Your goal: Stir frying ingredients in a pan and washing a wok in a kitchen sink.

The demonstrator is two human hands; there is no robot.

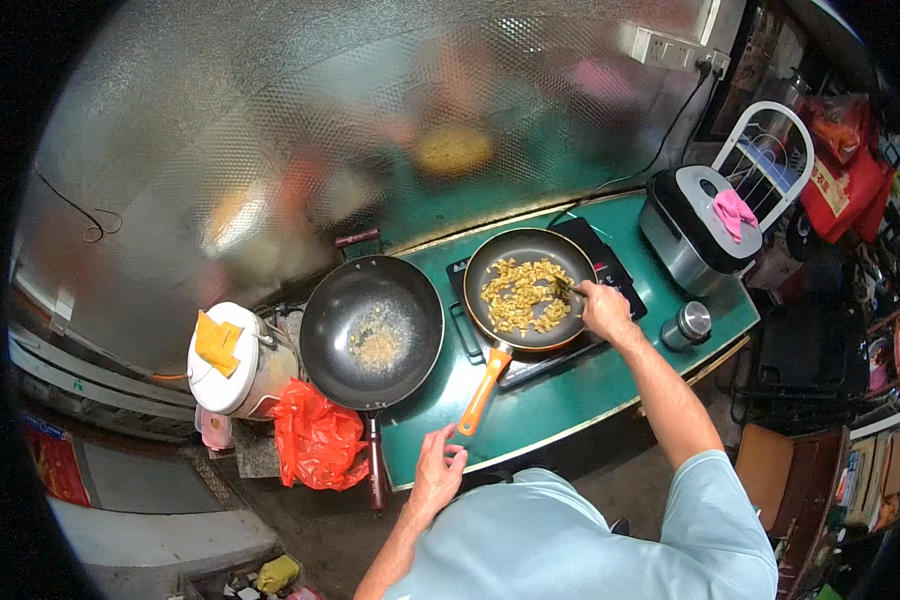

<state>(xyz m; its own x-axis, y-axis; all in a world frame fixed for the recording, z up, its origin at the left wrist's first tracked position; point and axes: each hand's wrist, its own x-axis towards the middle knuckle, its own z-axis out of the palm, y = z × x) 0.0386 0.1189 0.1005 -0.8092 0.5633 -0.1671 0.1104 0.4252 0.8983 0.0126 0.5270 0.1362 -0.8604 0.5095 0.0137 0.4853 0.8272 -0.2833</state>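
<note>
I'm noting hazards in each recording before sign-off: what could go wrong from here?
1. The frying pan might swivel: the right hand holds a dark utensil among the chopped food, while the left hand appears off the orange handle.

2. The wok could be knocked, as its dark handle seems to stick out past the green tabletop, beside a red plastic bag.
</note>
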